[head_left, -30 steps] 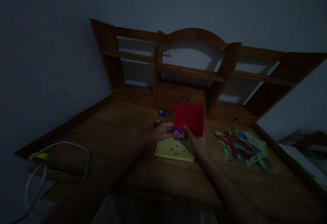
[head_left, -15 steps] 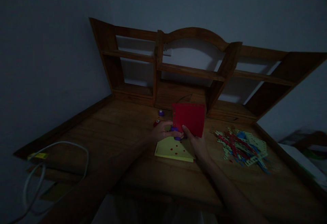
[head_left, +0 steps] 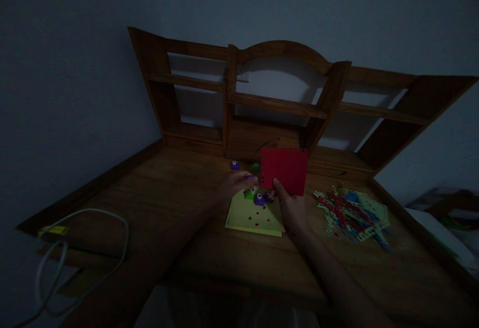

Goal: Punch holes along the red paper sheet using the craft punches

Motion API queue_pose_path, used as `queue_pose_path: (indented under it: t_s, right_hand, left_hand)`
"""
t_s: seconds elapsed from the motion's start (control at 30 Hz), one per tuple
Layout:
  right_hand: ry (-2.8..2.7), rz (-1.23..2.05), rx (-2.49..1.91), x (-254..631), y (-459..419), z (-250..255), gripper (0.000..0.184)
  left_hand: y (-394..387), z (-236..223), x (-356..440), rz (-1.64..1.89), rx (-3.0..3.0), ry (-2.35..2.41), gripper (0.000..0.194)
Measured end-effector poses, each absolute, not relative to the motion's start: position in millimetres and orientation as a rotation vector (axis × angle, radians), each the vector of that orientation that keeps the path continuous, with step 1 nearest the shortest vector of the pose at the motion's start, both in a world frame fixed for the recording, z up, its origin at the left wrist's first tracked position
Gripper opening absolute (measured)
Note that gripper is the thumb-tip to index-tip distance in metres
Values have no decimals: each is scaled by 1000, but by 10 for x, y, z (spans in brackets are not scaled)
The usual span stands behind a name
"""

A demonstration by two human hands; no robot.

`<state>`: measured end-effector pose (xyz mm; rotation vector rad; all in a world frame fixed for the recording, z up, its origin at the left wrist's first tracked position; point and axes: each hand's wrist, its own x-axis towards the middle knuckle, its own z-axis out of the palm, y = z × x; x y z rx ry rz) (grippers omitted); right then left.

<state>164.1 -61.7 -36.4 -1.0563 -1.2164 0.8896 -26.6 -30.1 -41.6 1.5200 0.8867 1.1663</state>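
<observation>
My right hand (head_left: 294, 211) holds a red sheet of paper (head_left: 286, 171) upright by its lower edge, thumb in front. Small holes run along the sheet's left and top edges. Just left of it, my left hand (head_left: 237, 184) is closed on a purple craft punch (head_left: 250, 176), partly hidden by the fingers. Below lie a green punch (head_left: 249, 194), a purple punch (head_left: 259, 199) and a darker one (head_left: 269, 196), on or at the back of a yellow paper pad (head_left: 254, 224). Tiny red cut-outs (head_left: 257, 213) are scattered on the pad.
Another purple punch (head_left: 234, 165) and a green punch (head_left: 255, 167) stand farther back, before the wooden shelf unit (head_left: 267, 136). A pile of coloured plastic strips (head_left: 355, 216) lies to the right. A white cable (head_left: 101, 211) loops at the desk's left edge.
My left hand has drawn the purple punch away from the red sheet, up and left. The sheet has shifted a little right. Punches behind the hands now show.
</observation>
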Motion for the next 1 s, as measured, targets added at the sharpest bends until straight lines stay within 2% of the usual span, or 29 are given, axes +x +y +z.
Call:
queue_pose_path:
  t_s: [0.17, 0.37, 0.67, 0.87, 1.0]
  right_hand:
    - [-1207, 905, -1035, 1660, -592, -390, 35]
    - [-1181, 889, -1031, 1632, -625, -363, 33]
    - [-1162, 926, -993, 1651, -579, -400, 29]
    - [-1231, 908, -1057, 1682, -595, -373, 34]
    - [-1176, 920, -1061, 1666, -593, -387, 29]
  left_hand:
    - [-205, -480, -298, 1277, 1251, 880, 38]
    - [-189, -460, -327, 1418, 1203, 931, 43]
    - [-103, -531, -372, 1473, 1187, 875, 28]
    - [-50, -618, -464, 1292, 975, 762, 32]
    - [-46, -635, -486, 1259, 981, 817, 37]
